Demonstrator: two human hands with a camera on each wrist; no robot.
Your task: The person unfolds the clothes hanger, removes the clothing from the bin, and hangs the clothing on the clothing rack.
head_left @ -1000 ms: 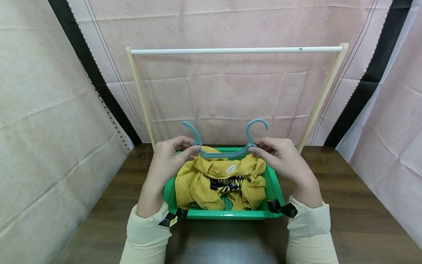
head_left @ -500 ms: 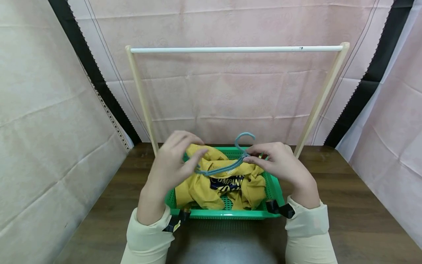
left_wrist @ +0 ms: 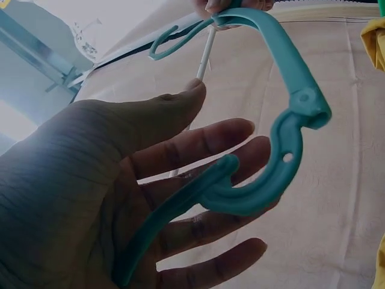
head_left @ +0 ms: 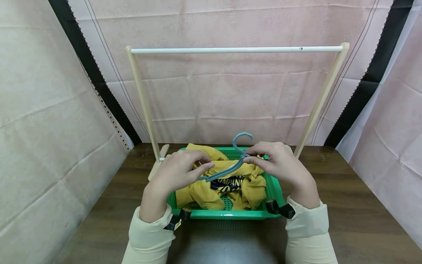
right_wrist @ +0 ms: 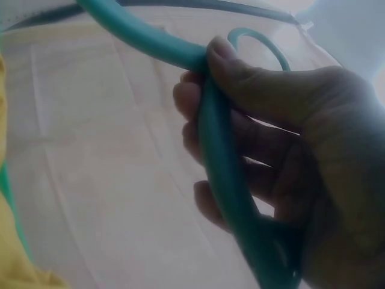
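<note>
A blue-green plastic clothes hanger (head_left: 227,171) hangs slantwise over a yellow shirt in the head view, its hook upward. My right hand (head_left: 278,159) pinches it just below the hook between thumb and fingers. Beside the hanger's lower end is my left hand (head_left: 181,168). In the left wrist view the hanger's jointed, curved end (left_wrist: 289,150) lies in front of the left palm, with the fingers spread and extended behind it. Whether it touches the palm cannot be told. The yellow shirt (head_left: 201,194) with dark blue lettering lies crumpled in a green basket (head_left: 230,215).
Behind the basket stands a rack with a white bar (head_left: 230,50) and cream posts (head_left: 321,99). The left post has a foot (head_left: 163,150) on the brown wooden table (head_left: 356,212). Pale cloth walls (head_left: 230,95) enclose the back and sides.
My left hand has let go of the hanger's left end, lifted, then come lower and inward beside it. The hanger now tilts down to the left, still held by my right hand.
</note>
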